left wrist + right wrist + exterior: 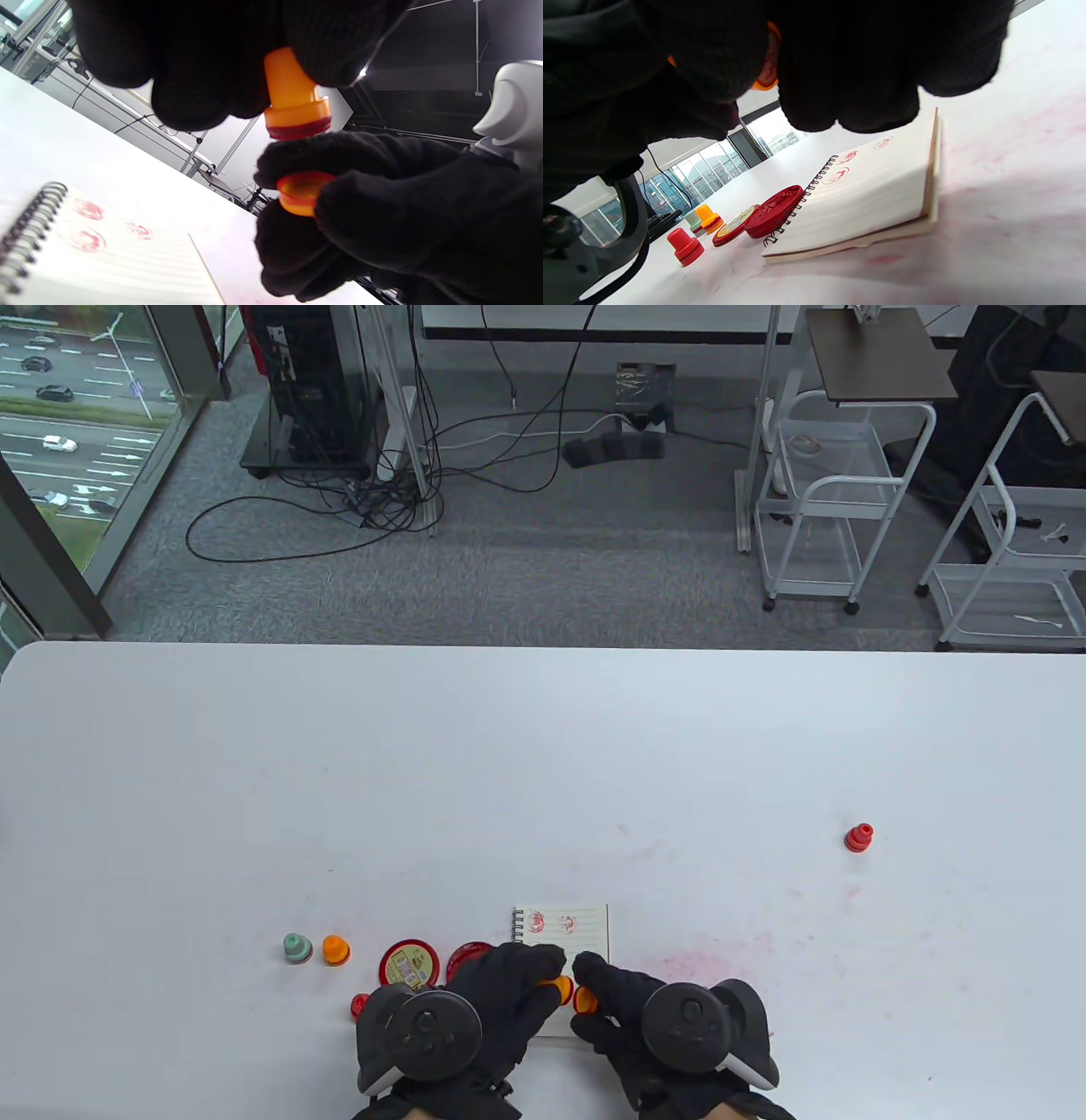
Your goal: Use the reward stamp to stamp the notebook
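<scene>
Table view: both gloved hands sit close together over the near part of the spiral notebook (567,937), left hand (501,993) and right hand (632,997) almost touching at the fingertips. Left hand grips an orange stamp (295,99) by its narrow handle; in the left wrist view the stamp's dark red inked face points down toward the right hand. Right hand pinches the stamp's orange cap (302,192) between its fingers, just below the stamp face and apart from it, hollow side toward the stamp. Notebook lies open on the white table (543,763) beneath and beyond the hands, coil binding on the left-hand side, page carrying three red stamp marks (842,167) near its far edge. Just beyond the left hand, beside the binding: a red ink pad (774,209), and next to it a round lid with a printed label (409,965). Further out past the left hand: an orange stamp with cap on (336,950) and a pale green stamp (297,948), standing side by side. A red stamp (685,245) stands close to the outer side of the left wrist. Another red stamp (859,837) stands alone, well apart beyond the right hand. Pink ink smears (704,963) on the table just beyond the right hand.
</scene>
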